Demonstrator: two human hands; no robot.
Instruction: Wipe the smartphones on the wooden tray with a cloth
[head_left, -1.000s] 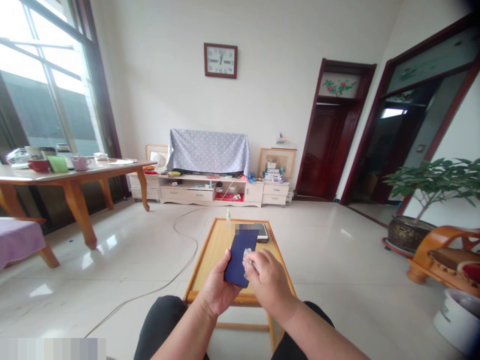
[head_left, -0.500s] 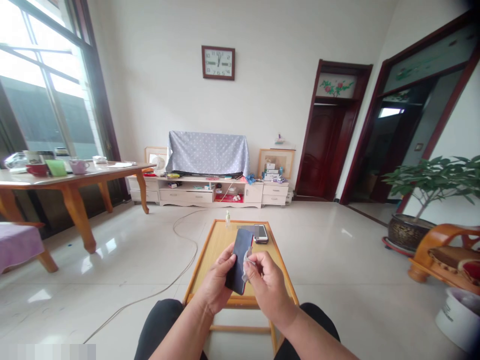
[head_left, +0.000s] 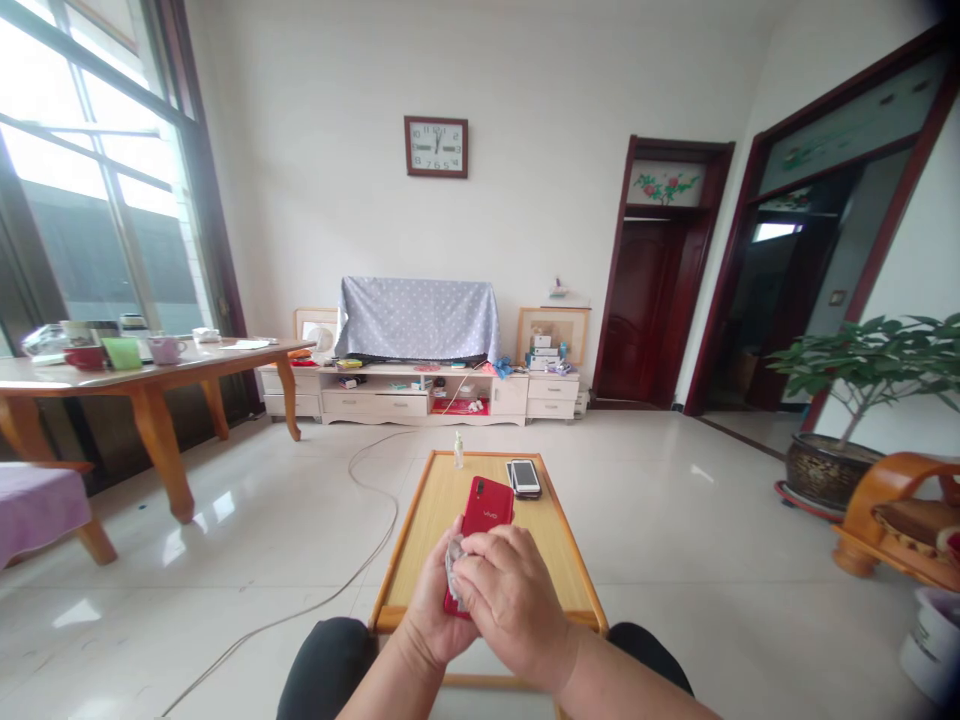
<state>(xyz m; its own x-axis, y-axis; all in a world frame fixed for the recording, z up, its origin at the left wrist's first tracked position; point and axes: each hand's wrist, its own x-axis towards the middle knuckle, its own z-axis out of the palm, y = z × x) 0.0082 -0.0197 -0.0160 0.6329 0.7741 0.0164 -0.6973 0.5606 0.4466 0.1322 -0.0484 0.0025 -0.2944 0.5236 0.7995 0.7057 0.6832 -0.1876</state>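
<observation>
A red smartphone [head_left: 491, 500] is held over the low table, its back with the camera and logo turned up. My left hand [head_left: 431, 605] is wrapped round its lower left side. With bent fingers, my right hand [head_left: 514, 590] presses a crumpled grey-white cloth [head_left: 454, 566] against the left edge of the phone. The right hand covers much of the phone's lower half. Beyond them on the low table [head_left: 427, 530] lie a white-faced phone [head_left: 525, 475] on top of a dark one, and a small clear spray bottle [head_left: 459, 450] stands at the far edge.
A cable [head_left: 330, 575] runs across the floor on the left. To the left stands a dining table [head_left: 225, 358] with cups. A cabinet [head_left: 375, 404] lines the far wall. On the right are a potted plant [head_left: 832, 465], a wooden chair [head_left: 885, 500] and a white bucket [head_left: 930, 645].
The phone has been turned over, from its dark screen to its red back. My right hand and the cloth have moved from its right edge across to its left edge.
</observation>
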